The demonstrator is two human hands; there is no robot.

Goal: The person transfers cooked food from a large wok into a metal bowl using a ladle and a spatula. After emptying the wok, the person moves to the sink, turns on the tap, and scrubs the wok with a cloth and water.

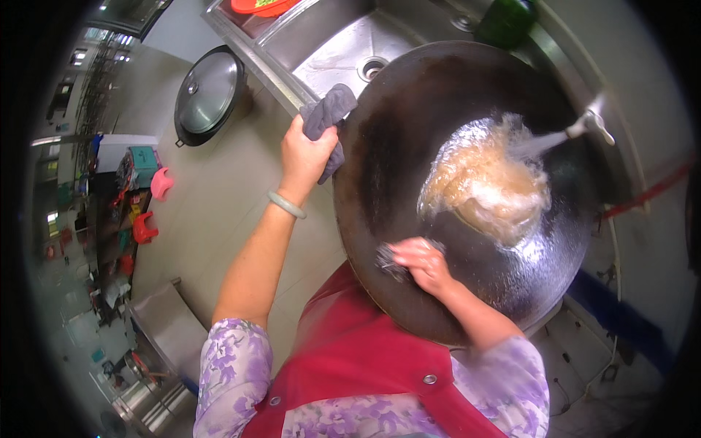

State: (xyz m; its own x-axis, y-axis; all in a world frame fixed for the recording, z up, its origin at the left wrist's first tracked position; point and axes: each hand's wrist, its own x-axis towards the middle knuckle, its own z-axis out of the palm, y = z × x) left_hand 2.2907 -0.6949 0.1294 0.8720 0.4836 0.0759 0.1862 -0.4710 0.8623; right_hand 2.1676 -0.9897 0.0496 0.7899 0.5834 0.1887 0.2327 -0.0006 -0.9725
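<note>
A large dark wok (394,164) fills the middle and right of the view, tilted over the edge of a steel sink. My left hand (310,150) grips its left rim through a folded grey cloth (337,107). Inside the wok, near the rim closest to me, my right hand (421,263) presses a metal scouring pad (391,261) to the surface. From a faucet (594,123) at the right, water streams into the wok, where brownish, foamy water (487,186) swirls.
The steel sink (334,49) lies beyond the wok, with a red basket (263,6) at its far left. A lidded pan (205,98) stands on the left. Stools (145,227) and a steel table (167,323) are farther left. A red hose (651,189) runs at the right.
</note>
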